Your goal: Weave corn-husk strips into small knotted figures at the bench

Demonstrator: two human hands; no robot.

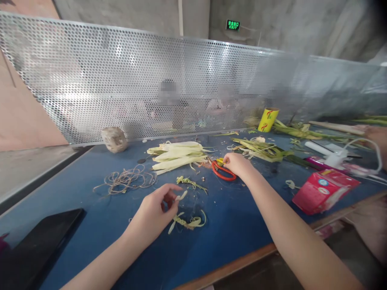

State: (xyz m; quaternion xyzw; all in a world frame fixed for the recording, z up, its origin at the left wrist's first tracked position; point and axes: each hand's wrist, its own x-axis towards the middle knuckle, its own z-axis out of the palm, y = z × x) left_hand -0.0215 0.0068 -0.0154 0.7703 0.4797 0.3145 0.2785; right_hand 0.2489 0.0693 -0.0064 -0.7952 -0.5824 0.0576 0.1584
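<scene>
My left hand (159, 207) is curled above the blue table, with a short pale strip of corn husk (182, 195) at its thumb and fingertips. Just below it lies a small braided piece of husk (189, 222) with loose curled ends; another greenish braided piece (190, 183) rests farther back. My right hand (237, 163) pinches a small yellow object (220, 162), whose kind is partly hidden by the fingers. Right beside those fingers lie scissors with red handles (224, 174). A pile of pale corn husks (178, 155) sits left of the scissors.
Tangled twine (127, 181) and a dark tablet-like slab (45, 241) are on the left. A roll of twine (114, 139) and a yellow roll (268, 120) stand near the perforated metal screen (121, 80). Green husks (263, 149) and a red packet (325, 191) lie right; another person's hand (373, 135) shows.
</scene>
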